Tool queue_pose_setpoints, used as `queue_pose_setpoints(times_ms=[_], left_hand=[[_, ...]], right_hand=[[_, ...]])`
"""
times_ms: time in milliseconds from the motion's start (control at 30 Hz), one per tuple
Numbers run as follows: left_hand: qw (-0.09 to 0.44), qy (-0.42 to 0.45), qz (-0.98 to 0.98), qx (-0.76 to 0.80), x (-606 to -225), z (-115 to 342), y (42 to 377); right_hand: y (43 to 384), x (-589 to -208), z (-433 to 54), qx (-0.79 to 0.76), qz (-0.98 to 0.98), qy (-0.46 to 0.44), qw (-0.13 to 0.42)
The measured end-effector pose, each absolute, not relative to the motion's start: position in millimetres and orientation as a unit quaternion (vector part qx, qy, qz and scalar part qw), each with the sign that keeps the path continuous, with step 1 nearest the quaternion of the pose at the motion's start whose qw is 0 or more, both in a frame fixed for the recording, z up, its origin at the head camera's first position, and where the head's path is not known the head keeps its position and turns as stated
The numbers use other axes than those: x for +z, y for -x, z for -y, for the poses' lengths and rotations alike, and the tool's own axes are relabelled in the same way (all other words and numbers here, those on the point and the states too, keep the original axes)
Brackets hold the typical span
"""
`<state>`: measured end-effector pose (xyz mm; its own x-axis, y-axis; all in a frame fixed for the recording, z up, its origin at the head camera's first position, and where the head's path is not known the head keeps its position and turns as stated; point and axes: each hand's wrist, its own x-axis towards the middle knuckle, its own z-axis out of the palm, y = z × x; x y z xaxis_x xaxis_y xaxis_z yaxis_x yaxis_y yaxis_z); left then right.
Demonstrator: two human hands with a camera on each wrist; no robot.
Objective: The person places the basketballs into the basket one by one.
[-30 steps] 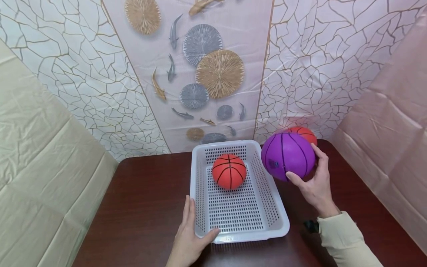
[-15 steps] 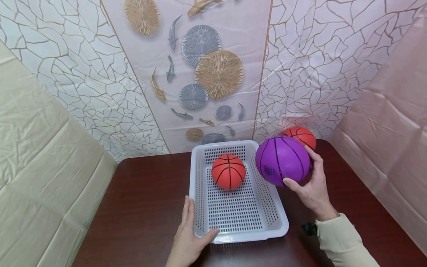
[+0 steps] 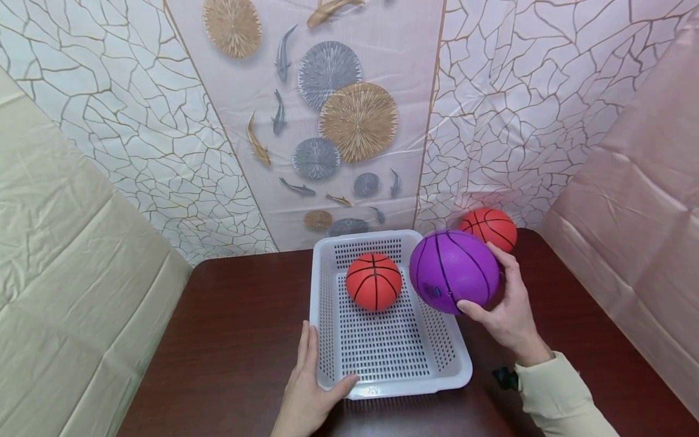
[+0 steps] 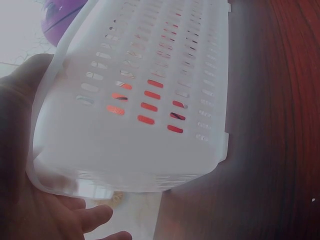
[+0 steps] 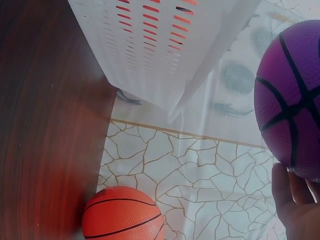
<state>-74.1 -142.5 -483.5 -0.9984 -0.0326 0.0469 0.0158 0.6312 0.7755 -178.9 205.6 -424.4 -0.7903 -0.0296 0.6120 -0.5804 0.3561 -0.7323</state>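
My right hand (image 3: 512, 314) holds a purple toy basketball (image 3: 454, 272) in the air, thumb on its near side and fingers on the far right side. In the head view the ball overlaps the right rim of a white perforated plastic basket (image 3: 415, 387). One red basketball (image 3: 374, 282) sits inside the basket, toward the back. At the basket's near left corner, my left hand (image 3: 310, 388) grips the rim, thumb at the front and fingers along the left side. Through the basket's slots the left wrist view shows patches of red.
A second red basketball (image 3: 493, 227) rests at the table's back right corner, partly behind the purple one. The dark wooden table (image 3: 235, 340) meets a patterned cloth backdrop (image 3: 357, 121), with plain cloth walls on either side. A small black object (image 3: 505, 377) shows by the right sleeve.
My right hand has carried the purple basketball leftward and a little down, to over the basket's right rim. More of the red ball behind it shows. The left hand has stayed on the basket.
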Motion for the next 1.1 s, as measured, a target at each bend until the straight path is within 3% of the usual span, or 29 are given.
queue_pose_setpoints(times_ms=[1100], left_hand=[[0.051, 0.012, 0.908, -0.416, -485.0, 141.8, 72.7]], right_hand=[[170.5, -426.0, -196.9, 0.5, 0.803, -0.254, 0.201]])
